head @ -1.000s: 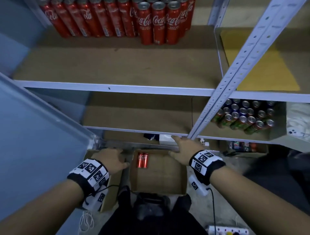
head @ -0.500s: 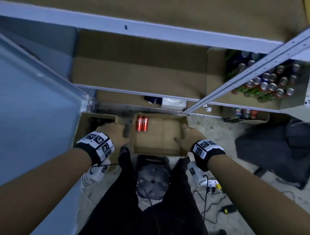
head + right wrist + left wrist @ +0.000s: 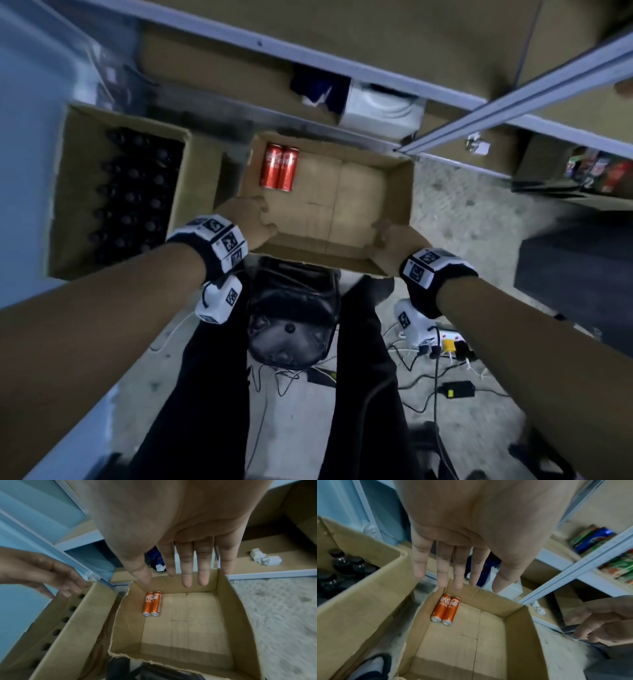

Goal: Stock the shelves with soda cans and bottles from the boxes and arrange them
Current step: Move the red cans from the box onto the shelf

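In box point(image 3: 394, 192) on floor: two cans point(image 3: 279, 167) left, lying at far left corner. Bottle box point(image 3: 68, 192) beside, still full. Left hand point(image 3: 248, 219), right hand point(image 3: 394, 240) over box's near rim, fingers straight, holding nothing.

The open box point(image 3: 394, 192) is matt brown corrugated cardboard, its near rim torn and ragged. Two Coca-Cola cans point(image 3: 279, 167) in it are glossy red metal with bare silver ends. The neighbouring bottle box point(image 3: 202, 171) is the same dull cardboard. Shelf rails point(image 3: 513, 102) look like smooth painted metal; the floor point(image 3: 462, 212) is rough, speckled concrete.
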